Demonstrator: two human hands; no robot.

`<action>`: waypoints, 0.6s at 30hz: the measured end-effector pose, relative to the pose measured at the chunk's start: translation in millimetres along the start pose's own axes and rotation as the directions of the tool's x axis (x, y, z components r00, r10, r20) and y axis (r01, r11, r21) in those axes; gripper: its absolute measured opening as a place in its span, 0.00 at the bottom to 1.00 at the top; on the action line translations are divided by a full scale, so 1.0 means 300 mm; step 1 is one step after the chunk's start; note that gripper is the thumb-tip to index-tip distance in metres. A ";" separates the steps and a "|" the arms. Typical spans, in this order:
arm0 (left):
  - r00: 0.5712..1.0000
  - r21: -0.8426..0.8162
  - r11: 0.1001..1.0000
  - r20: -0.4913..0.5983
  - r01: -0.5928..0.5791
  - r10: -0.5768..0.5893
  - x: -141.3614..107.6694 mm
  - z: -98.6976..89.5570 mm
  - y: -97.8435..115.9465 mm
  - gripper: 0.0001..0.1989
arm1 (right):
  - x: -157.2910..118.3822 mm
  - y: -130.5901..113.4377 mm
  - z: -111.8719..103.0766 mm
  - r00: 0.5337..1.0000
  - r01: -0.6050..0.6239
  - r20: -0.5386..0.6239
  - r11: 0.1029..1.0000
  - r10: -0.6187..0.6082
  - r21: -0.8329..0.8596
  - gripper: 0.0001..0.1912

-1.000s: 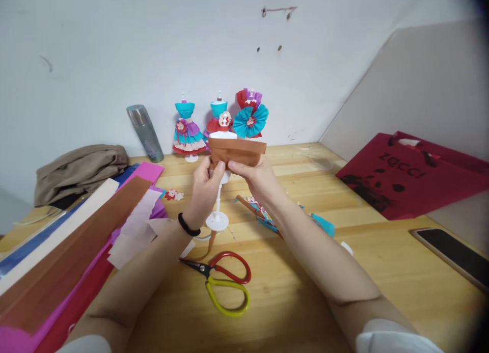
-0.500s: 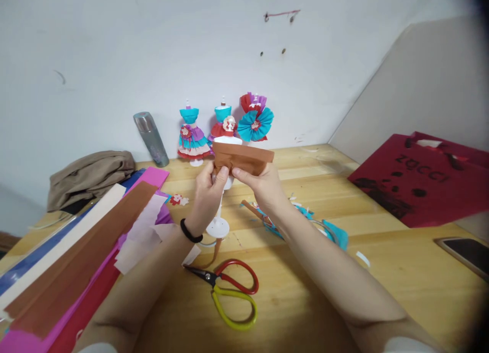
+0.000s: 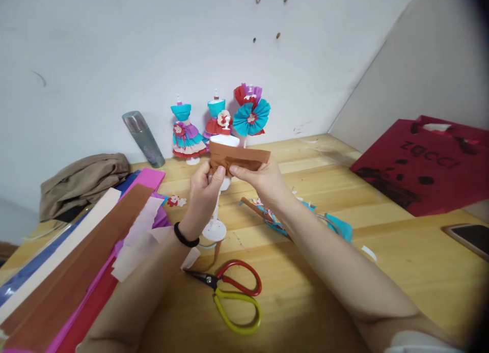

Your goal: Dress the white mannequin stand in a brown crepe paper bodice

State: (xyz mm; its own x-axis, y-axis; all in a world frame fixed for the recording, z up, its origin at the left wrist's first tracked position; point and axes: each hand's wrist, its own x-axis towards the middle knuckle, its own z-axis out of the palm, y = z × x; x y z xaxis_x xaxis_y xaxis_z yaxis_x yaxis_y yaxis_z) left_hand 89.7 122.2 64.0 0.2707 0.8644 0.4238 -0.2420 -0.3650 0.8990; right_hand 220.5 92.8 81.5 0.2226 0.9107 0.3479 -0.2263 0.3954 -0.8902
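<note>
A strip of brown crepe paper (image 3: 244, 157) lies across the chest of a small white dress form (image 3: 223, 139) that stands upright on the table. My left hand (image 3: 204, 185) pinches the strip at its left part, thumb in front. My right hand (image 3: 263, 177) grips the same strip from the right, its thumb pressed close to the left one. The strip's right end sticks out past the form. Fingers behind the paper are hidden. Nearer to me lie scissors (image 3: 210, 280) with one red and one yellow handle.
Three dressed forms, one in a tiered dress (image 3: 187, 134), stand along the wall beside a leaning flask (image 3: 143, 139). Crepe paper sheets (image 3: 80, 261) and a brown cloth (image 3: 84, 180) lie left. Turquoise scraps (image 3: 340, 225), a red bag (image 3: 420, 164) and a phone (image 3: 471, 238) are right.
Both hands keep hold of the brown strip, which sits slightly flatter against the form. The whole view has shifted a little; the scissors lie as before.
</note>
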 end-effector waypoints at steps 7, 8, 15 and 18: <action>0.998 -0.053 0.997 0.010 0.055 -0.054 0.000 0.002 -0.008 0.15 | 0.001 0.018 0.000 1.000 -0.001 -0.025 1.000 0.001 -0.024 0.19; 0.998 -0.053 0.997 0.010 0.057 -0.056 0.001 0.002 -0.010 0.15 | 0.001 0.022 0.001 1.000 -0.006 -0.029 1.000 0.006 -0.019 0.19; 0.998 -0.017 0.998 0.007 0.067 -0.067 -0.001 -0.001 -0.022 0.12 | -0.005 0.029 0.012 0.998 -0.034 -0.047 0.999 0.033 -0.011 0.18; 0.998 -0.019 0.998 0.010 0.065 -0.065 -0.001 -0.005 -0.029 0.13 | -0.003 0.026 0.008 0.998 -0.034 -0.052 0.999 0.033 -0.030 0.20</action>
State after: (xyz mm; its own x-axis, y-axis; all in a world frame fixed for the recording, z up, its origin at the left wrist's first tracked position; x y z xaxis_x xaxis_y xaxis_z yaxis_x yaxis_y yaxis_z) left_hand 90.3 125.5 55.9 0.2952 0.8828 0.3655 -0.2415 -0.3011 0.9225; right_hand 216.3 95.4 74.9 0.2641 0.9157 0.3030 -0.2052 0.3603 -0.9100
